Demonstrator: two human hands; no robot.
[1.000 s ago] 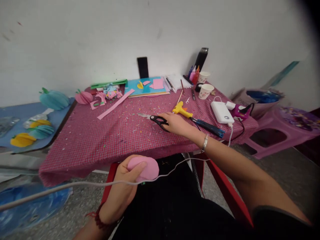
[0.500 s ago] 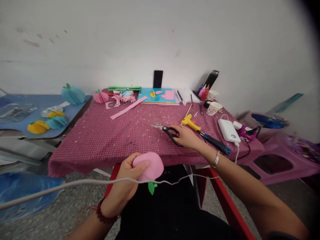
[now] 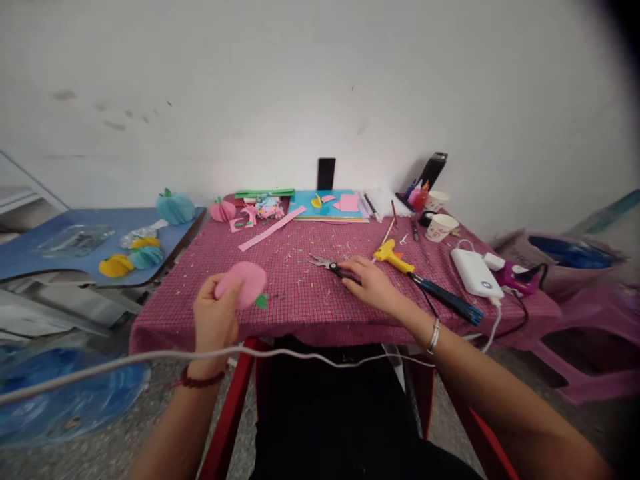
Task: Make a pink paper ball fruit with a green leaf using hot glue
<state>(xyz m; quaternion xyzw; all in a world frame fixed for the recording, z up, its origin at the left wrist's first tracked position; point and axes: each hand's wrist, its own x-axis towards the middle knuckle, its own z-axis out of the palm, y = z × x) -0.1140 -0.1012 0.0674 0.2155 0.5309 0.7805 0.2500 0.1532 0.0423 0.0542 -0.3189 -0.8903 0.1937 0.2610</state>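
Note:
My left hand point(image 3: 213, 319) is closed round a pink folded-paper fruit point(image 3: 241, 283) with a small green leaf point(image 3: 261, 301), held up over the near left part of the table. My right hand point(image 3: 371, 285) rests on the red checked tablecloth point(image 3: 300, 293) with its fingers over the black handles of the scissors point(image 3: 330, 267), whose blades point left. A yellow glue gun point(image 3: 393, 253) lies just right of that hand.
A white power bank point(image 3: 475, 273), a purple device with cables point(image 3: 515, 277), paper cups point(image 3: 441, 227), pens and coloured paper sheets point(image 3: 330, 203) sit at the back and right. Paper fruits point(image 3: 175, 207) stand on a blue side table point(image 3: 60, 250). A white cable point(image 3: 150, 360) crosses in front of me. A pink stool stands at right.
My left hand has lifted the pink paper fruit from my lap up and left over the table edge. My right hand stays on the scissors. The view has tilted up.

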